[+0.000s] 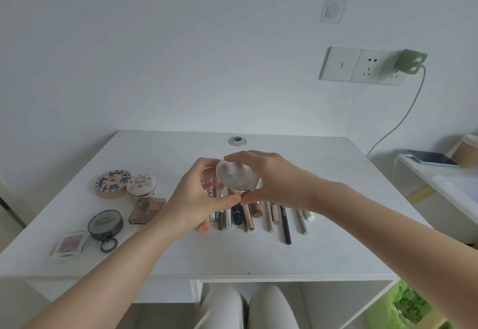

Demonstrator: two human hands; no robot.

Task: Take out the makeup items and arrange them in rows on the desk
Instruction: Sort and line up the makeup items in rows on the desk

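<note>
I hold the round silvery compact (237, 179) above the bench (336, 238), both hands' grip, left hand (199, 199) and right hand (271, 181), pinching its rim; lid tilted toward me (surface cloudy, reflective)

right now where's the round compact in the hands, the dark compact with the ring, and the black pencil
round compact (236, 179), head view, middle of its shiny lid
dark compact with the ring (105, 223), head view, centre of its lid
black pencil (285, 227), head view, midway along its barrel

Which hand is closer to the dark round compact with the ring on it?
Left. The left hand is just right of the dark compact; the right hand is farther right, both gripping the silver compact.
</note>
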